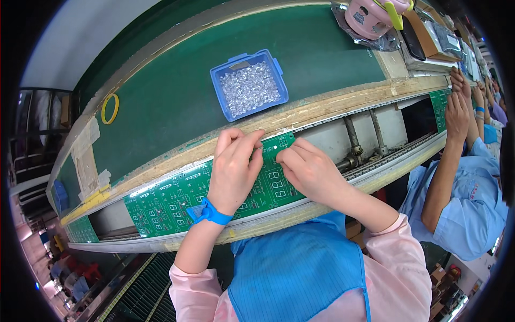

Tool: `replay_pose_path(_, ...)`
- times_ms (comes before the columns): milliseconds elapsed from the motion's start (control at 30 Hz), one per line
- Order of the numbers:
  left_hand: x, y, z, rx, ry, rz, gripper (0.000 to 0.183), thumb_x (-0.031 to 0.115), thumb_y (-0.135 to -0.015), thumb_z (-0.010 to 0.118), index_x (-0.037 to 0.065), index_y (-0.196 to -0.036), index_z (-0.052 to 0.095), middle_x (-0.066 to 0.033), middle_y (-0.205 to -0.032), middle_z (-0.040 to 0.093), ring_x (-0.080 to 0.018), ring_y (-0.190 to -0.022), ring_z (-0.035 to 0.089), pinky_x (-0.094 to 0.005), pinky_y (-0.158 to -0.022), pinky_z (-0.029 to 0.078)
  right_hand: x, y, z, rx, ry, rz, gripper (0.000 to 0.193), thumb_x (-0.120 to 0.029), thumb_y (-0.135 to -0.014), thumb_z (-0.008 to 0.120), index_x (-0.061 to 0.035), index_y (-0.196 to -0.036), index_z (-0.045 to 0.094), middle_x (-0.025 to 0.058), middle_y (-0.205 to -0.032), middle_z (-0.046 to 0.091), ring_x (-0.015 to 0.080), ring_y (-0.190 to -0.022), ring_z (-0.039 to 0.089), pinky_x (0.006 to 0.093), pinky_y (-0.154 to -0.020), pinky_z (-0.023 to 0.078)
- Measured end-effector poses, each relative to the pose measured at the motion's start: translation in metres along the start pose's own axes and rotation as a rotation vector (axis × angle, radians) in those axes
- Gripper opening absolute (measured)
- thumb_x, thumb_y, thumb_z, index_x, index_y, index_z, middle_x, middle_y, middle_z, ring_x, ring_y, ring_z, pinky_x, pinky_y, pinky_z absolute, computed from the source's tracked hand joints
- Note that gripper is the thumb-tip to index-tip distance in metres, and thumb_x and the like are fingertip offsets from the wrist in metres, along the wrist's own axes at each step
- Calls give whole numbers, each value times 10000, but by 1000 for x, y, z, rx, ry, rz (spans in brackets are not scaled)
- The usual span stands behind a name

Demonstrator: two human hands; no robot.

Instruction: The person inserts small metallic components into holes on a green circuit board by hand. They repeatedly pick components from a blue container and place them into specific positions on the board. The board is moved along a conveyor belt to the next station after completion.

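Note:
A green circuit board [174, 196] with white printed digit outlines lies in the conveyor track in front of me. Over its upper right part is my left hand [234, 169], a blue strap around its wrist, thumb and fingers drawn together near the far edge. My right hand [310, 170] bends over the board's right end, with its fingers curled in a pinch. Whatever is between the fingertips of either hand is too small or hidden to make out. Beyond my hands stands a blue tray [216, 88] filled with small clear plastic pieces [251, 90].
A wooden strip [348, 102] borders the track's far side. More boards sit along it, one at the far left [82, 231], another at the right [439, 110] by a co-worker's hands [457, 110]. A yellow ring [110, 109] and a pink bucket [367, 20] rest on the green bench.

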State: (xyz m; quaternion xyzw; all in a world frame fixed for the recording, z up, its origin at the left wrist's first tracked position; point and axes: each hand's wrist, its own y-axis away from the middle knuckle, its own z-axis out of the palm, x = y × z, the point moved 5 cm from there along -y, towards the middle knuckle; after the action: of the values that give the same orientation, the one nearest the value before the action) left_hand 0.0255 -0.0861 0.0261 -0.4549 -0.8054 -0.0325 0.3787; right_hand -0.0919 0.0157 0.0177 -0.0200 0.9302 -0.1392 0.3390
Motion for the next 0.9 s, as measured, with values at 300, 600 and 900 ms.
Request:
replay_pose_path(300,3,-5,11,-127,-19,29,489,-72,-751,702,33,-1220,615,-80,-910,688,-269,-960,583,-380,-816,507,6,6,2,127,-107,11,269,64,-751,648,-27,-990,563,101,-796,582,282,-757,585,403,-660,507)
replay_pose_path(600,10,-6,14,-168,-139,38,476,-90,-744,683,-5,-1207,610,-102,-896,691,-283,-944,596,-395,-820,510,8,7,3,164,-161,37,265,66,-762,660,-22,-994,565,111,-789,594,287,-743,589,402,-653,502)
replay_pose_path(900,14,-5,13,-152,-136,22,449,-84,-754,683,-12,-1192,613,-110,-887,696,-289,-943,603,-395,-821,512,9,8,3,172,-168,41,280,71,-764,656,-17,-1016,573,116,-800,592,291,-747,588,405,-655,506)
